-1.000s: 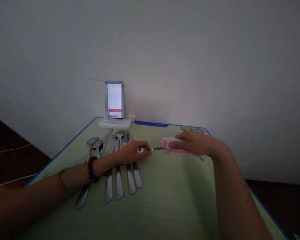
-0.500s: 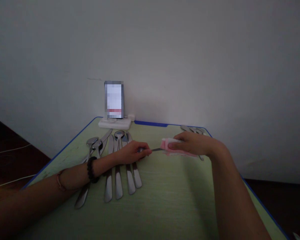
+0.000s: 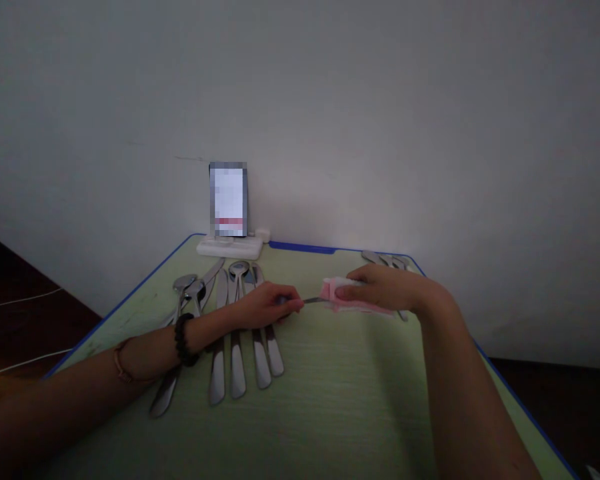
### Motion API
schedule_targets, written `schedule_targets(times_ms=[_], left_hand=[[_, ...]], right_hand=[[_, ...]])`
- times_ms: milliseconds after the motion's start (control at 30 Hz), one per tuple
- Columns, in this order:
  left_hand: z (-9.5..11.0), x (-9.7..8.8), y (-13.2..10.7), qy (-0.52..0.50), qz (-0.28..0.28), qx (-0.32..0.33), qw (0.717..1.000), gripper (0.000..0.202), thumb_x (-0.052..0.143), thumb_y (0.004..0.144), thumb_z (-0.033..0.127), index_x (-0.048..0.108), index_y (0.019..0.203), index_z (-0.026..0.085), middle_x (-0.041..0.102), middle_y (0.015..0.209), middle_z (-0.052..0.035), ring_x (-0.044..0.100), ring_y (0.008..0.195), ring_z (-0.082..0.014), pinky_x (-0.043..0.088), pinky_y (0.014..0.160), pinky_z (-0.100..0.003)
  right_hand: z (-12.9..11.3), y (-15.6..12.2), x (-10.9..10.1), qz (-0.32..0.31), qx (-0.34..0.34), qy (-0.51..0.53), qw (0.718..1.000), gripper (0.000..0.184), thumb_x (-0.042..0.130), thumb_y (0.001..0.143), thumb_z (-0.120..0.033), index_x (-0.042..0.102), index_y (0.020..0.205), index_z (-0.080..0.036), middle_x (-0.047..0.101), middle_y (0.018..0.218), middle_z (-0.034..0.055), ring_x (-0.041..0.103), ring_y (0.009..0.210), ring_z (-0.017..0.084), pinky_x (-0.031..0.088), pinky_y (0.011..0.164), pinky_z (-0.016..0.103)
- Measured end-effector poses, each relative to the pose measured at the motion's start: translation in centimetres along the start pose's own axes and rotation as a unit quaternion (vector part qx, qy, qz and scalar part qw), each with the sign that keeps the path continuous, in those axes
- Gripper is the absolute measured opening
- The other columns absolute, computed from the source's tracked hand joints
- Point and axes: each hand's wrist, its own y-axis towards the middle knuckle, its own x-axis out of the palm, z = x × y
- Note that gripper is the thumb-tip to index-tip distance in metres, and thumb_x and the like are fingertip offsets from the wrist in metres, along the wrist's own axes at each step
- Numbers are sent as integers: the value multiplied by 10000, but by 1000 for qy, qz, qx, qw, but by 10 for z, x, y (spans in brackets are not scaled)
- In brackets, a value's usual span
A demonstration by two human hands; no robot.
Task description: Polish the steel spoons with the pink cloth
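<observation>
My left hand (image 3: 270,305) is closed on one end of a thin metal utensil, apparently a spoon (image 3: 316,299). Its rounded end is mostly covered by my fingers. To the right, my right hand (image 3: 380,288) grips a pink and white cloth (image 3: 333,293), pressed around the utensil's stem. A metal tip (image 3: 403,315) shows past the cloth; whether it belongs to the same piece, I cannot tell. Beneath and beside my left forearm lie several pieces of cutlery, among them a spoon (image 3: 239,269) and a table knife (image 3: 222,287).
More cutlery (image 3: 377,257) lies at the far right corner of the green table (image 3: 320,393). A lit phone (image 3: 229,200) stands on a white base (image 3: 230,249) at the back left. Behind the table rises a pale wall (image 3: 380,133).
Both hands hold almost the same place and grip. My left fingers have turned slightly, covering more of the utensil's shiny end.
</observation>
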Motion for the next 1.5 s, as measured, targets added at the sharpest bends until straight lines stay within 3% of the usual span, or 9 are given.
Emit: schedule_targets(times_ms=[333,567,733,833,1033,1267,1500], left_hand=[[-1,1,0,-21,-14,-7,1000,350,461,858,431,579,716,133,492,500,45,389,438,-59,294,429,-162],[0,1,0,-21,-15,-9,1000,351,472,851,441,573,715,134,497,511,47,393,453,-59,296,438,-163],[0,1,1,-17,2,-22,1000,353,471,849,440,582,712,135,506,514,42,408,464,-66,304,447,-167],[0,1,1,-25,6,-23,999,359,470,848,445,582,707,135,498,511,44,399,461,-66,307,449,-171],[1,1,1,-31,5,-17,999,352,489,839,445,586,717,130,503,518,44,402,469,-65,309,457,-169],[3,0,1,-21,4,-9,1000,335,507,835,424,598,715,124,510,513,39,414,472,-67,316,461,-170],[1,1,1,-21,-3,-2,1000,341,504,840,422,602,727,116,504,511,41,406,458,-61,301,445,-163]], right_hand=[[-2,1,1,-16,-5,2,1000,379,487,743,-527,657,754,-189,639,718,35,554,633,155,330,500,231],[3,4,4,-39,18,5,999,316,614,636,-477,676,808,-219,610,671,6,515,578,137,307,478,226],[2,3,2,11,-12,26,1000,474,437,743,-607,652,755,-185,585,679,25,495,594,137,318,500,236],[3,4,3,20,-41,19,999,527,339,800,-601,642,707,-180,566,653,23,476,587,134,321,513,242],[3,7,5,-24,-52,10,998,385,463,765,-521,690,805,-212,615,681,7,509,599,133,324,509,232],[-3,6,6,-41,-48,-17,998,339,475,768,-474,675,715,-205,604,631,6,505,567,123,318,499,228],[-13,12,10,-58,-35,-49,997,309,477,784,-408,684,787,-178,631,691,26,509,592,120,318,502,217]])
